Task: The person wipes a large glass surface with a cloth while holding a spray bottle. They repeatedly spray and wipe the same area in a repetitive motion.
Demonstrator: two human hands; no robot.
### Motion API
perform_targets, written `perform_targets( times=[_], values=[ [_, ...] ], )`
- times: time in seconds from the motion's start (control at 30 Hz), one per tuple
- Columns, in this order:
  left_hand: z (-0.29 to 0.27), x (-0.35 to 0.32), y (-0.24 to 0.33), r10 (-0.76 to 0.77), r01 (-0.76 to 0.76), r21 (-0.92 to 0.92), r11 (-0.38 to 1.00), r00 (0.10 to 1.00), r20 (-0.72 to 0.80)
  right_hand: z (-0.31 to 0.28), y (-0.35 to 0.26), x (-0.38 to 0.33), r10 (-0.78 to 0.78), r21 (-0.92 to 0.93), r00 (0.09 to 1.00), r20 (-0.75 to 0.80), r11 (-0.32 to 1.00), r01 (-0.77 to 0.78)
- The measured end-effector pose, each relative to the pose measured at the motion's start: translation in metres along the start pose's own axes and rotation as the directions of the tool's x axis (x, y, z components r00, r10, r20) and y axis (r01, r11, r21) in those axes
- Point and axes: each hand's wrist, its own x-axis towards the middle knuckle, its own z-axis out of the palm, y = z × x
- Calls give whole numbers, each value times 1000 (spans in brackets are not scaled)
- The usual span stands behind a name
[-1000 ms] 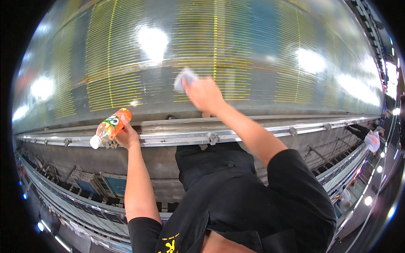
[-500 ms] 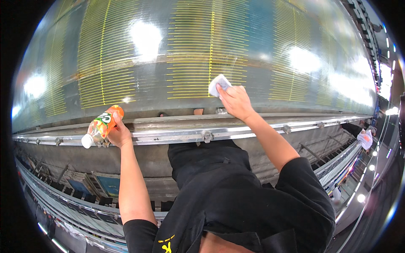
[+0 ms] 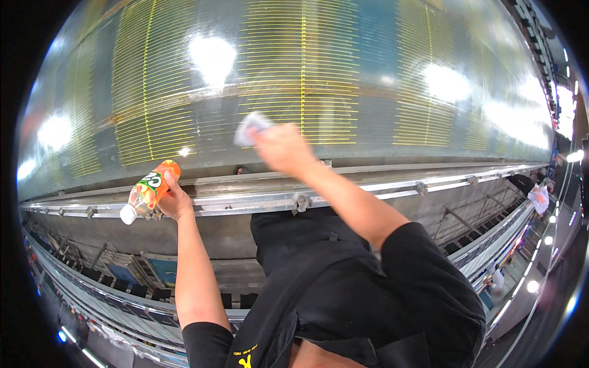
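My left hand (image 3: 175, 199) is closed round a clear plastic bottle (image 3: 147, 193) with an orange label and a white cap. The bottle is tilted, its cap end pointing down to the left, over the metal rail. My right hand (image 3: 283, 148) grips a folded white cloth (image 3: 250, 127), both smeared by motion. That cloth is over the near part of a long glossy table (image 3: 215, 132), at the left edge of the middle band of yellow lines (image 3: 300, 92). Whether it presses on the surface I cannot tell.
A shiny metal rail (image 3: 368, 189) with clamp-like fittings (image 3: 301, 203) runs along the table's near edge, close to my body. Behind me lies another long railed table (image 3: 116, 299). A whitish bag (image 3: 538, 199) hangs at the far right. Bright lamp reflections spot the table.
My right hand has swept the cloth leftward across the middle band of yellow lines. My left hand keeps hold of the bottle, almost in place.
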Motion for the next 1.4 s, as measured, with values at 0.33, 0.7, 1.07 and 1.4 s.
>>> perform_targets(
  times=[0.33, 0.7, 1.07, 1.4],
  values=[
    [10, 1, 28, 25, -28, -49, 998, 998, -65, -17, 52, 7, 273, -452, 865, -420, 764, -461],
    [-1, -8, 22, 1, -1, -3, 1000, 999, -39, -153, 198, -17, 220, -473, 838, -499, 741, -477],
    [3, -2, 37, 94, -97, -70, 993, 995, -42, 22, 75, 216, 173, -398, 907, -385, 856, -332],
    [0, -3, 22, 54, -53, 22, 998, 997, -50, -124, 131, -74, 380, -428, 708, -595, 596, -679]
  ],
)
